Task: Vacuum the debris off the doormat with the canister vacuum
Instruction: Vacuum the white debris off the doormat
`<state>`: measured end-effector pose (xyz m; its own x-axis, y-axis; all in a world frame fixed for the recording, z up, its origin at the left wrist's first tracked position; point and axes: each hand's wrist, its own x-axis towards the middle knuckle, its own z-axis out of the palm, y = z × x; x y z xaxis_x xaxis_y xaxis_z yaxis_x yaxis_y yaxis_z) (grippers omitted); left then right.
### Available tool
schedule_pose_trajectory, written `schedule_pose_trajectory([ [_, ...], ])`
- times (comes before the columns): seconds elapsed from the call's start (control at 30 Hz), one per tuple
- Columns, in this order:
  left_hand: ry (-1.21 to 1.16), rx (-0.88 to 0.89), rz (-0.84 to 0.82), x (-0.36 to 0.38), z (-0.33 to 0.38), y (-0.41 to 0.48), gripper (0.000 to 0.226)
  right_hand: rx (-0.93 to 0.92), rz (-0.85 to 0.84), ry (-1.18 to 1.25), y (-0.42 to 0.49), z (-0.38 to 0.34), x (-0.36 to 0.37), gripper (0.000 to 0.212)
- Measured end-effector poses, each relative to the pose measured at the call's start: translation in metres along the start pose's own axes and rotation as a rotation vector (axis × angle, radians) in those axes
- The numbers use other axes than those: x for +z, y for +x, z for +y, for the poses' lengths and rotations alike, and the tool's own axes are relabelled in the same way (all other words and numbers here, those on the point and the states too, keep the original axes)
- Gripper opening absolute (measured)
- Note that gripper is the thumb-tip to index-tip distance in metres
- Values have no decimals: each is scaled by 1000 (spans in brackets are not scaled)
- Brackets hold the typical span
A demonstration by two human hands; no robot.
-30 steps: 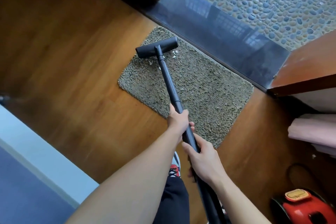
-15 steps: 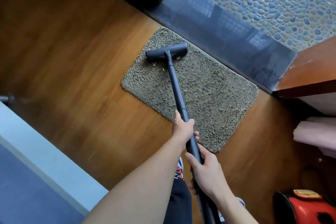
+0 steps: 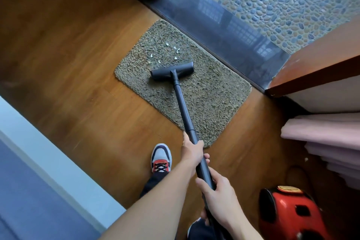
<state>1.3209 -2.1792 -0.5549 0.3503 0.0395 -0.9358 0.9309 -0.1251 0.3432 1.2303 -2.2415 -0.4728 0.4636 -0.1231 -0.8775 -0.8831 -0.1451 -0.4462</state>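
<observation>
Two hands grip the black wand (image 3: 183, 107) of the canister vacuum (image 3: 288, 214) as I watch remotely: the left hand (image 3: 191, 153) is wrapped round it just off the doormat's near edge, and the right hand (image 3: 220, 195) is curled round it further back from the doormat. The floor head (image 3: 172, 71), which a second ago lay over the far left corner of the doormat (image 3: 210, 103), now sits on the pile near the doormat's middle, drawn back toward me. That backstroke uncovers several white flecks of debris (image 3: 176, 50), scattered on the doormat between the head and its far edge. I judge the pass has not cleared them, so the task remains unfinished and another stroke over that patch looks necessary. One more pale speck lies on the doormat just beside the wand, behind the head. Whatever sits under the head is hidden. The red canister stands on the wood floor well to the right of the doormat's near corner, cut off by the frame's bottom edge, and I cannot see its hose. I cannot tell whether suction is running. The right hand's fingertips disappear beneath the wand. A shoe (image 3: 161, 158) stands on the floor near the doormat's near edge.
</observation>
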Motion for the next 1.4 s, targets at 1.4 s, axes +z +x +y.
schedule_pose_trajectory([
  [1.4,-107,8,96,-82,82,70,68,-125,-69,-115,64,-102,54,3],
])
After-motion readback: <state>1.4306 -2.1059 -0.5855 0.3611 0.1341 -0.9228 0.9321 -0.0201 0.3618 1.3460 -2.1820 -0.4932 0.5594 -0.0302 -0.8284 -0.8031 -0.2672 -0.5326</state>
